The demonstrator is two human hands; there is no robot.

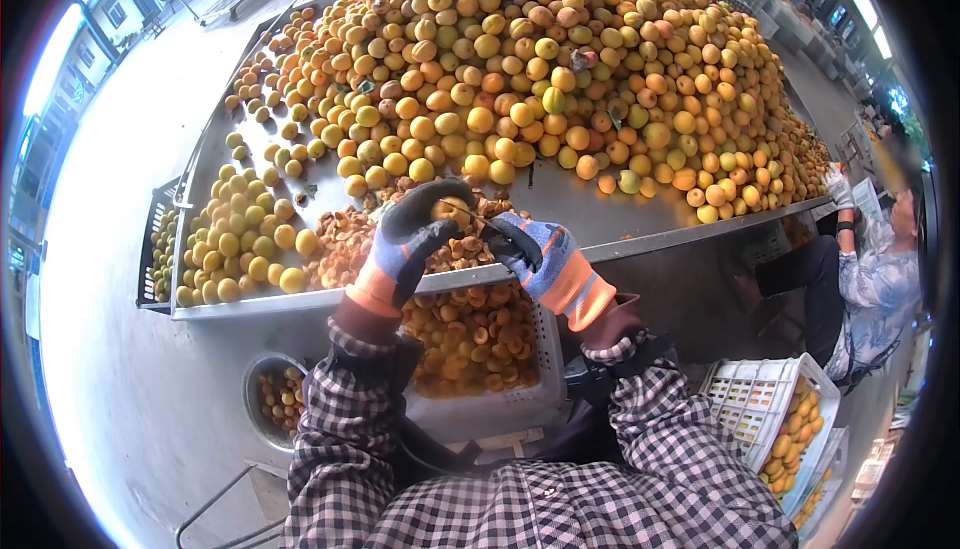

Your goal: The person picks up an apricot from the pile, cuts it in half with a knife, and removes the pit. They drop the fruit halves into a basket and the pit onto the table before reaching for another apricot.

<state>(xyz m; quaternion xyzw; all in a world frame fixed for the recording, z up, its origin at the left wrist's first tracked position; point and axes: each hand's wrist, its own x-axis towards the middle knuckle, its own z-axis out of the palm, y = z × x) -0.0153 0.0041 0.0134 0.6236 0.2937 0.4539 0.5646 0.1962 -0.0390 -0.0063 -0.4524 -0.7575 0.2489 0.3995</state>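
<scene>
Both of my hands wear blue, orange and black work gloves above the near edge of a metal table [620, 234]. My left hand [405, 239] is closed around a yellow-orange apricot [452, 211]. My right hand [538, 254] grips what looks like a small knife [478, 219], its thin dark blade against the fruit; the handle is hidden in the glove. Below and behind the hands lie halved apricots [340, 247] and pieces. Under the table edge stands a crate of apricot halves [475, 339].
A large heap of whole apricots [560, 69] covers the table's back, with greener ones [235, 234] at left. A metal bowl [262, 434] with small brown bits sits lower left. A white crate [745, 404] of fruit stands at right, near a seated person [860, 289].
</scene>
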